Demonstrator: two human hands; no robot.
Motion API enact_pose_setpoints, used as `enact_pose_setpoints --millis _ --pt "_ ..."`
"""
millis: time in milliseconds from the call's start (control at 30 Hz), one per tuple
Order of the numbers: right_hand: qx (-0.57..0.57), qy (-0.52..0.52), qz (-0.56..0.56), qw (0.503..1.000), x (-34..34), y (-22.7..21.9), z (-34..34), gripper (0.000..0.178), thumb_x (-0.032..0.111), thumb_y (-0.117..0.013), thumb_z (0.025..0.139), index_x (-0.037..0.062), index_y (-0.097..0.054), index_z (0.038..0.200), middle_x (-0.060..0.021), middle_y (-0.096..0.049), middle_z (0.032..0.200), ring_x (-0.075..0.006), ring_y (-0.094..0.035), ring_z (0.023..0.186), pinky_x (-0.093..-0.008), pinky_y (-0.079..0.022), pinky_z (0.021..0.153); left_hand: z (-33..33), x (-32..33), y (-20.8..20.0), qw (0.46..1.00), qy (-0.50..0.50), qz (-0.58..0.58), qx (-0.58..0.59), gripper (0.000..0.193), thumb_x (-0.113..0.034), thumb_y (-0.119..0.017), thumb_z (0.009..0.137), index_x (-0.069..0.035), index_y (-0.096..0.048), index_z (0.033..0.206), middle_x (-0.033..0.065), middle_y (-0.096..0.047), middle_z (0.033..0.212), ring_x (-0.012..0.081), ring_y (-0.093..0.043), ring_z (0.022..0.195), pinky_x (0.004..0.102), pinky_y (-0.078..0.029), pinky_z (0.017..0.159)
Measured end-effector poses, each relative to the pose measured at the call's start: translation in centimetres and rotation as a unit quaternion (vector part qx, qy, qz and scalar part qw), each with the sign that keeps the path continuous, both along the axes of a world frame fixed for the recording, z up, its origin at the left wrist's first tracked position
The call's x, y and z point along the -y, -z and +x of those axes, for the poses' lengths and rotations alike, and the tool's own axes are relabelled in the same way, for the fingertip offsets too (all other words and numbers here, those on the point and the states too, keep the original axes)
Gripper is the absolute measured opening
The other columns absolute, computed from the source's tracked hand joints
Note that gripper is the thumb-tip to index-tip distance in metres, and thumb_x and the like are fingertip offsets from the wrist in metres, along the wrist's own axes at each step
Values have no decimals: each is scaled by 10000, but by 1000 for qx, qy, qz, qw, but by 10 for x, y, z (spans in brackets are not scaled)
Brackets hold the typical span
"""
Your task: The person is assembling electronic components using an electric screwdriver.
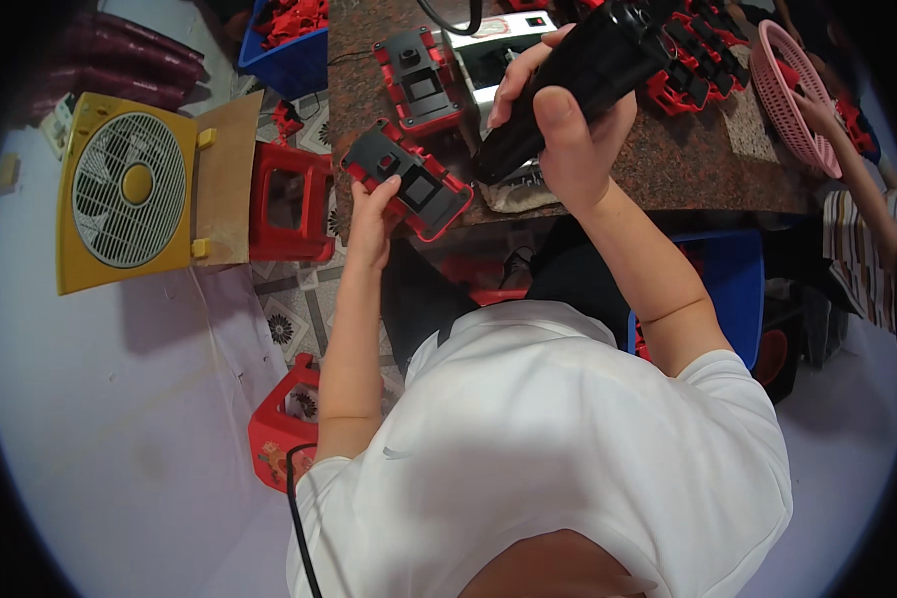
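My left hand (374, 214) is closed on the near edge of a red-and-black plastic housing (419, 189), thumb on its dark top face. The housing is tilted at the table's front edge. My right hand (578, 140) is wrapped round a thick black electric screwdriver (583, 75), raised over the table; its tapered lower end points down and left, and no bit can be made out. Behind the left hand, a similar housing (416, 80) lies on the table. A shiny metal box (483, 70) stands beside it, partly hidden by my right hand and the screwdriver.
More red-and-black housings (683, 70) are grouped on the speckled stone table (658, 164). Another person's hand (817, 115) is at a pink basket (797, 120). Blue bins (299, 50) stand at the back left and under the table. Leftward are a yellow fan (130, 184) and red stools (289, 204).
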State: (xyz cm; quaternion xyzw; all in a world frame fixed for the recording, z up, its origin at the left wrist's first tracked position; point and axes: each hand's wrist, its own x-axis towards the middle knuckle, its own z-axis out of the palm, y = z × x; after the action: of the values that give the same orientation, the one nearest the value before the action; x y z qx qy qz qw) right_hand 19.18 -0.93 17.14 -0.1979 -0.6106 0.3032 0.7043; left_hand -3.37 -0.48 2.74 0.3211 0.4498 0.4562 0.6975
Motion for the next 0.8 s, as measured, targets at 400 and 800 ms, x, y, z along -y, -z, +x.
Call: enact_pose_setpoints --millis 400,800 --pt "90 25 -11 996 3 8 -11 506 267 -663 881 -14 -393 1203 -149 -588 823 -198 -615 657 -317 -541 591 10 -3 11 995 -76 58 -9 584 -156 -664 836 -31 -332 1300 139 -481 1248 247 -493 1167 407 -382 1023" --pt "96 -12 -12 995 4 9 -23 508 221 -679 859 -20 -394 1204 -155 -592 835 -186 -613 673 -296 -535 603 25 0 17 914 -158 319 -194 799 -94 -625 801 6 -175 1454 208 -273 1450 309 -295 1347 390 -221 1122"
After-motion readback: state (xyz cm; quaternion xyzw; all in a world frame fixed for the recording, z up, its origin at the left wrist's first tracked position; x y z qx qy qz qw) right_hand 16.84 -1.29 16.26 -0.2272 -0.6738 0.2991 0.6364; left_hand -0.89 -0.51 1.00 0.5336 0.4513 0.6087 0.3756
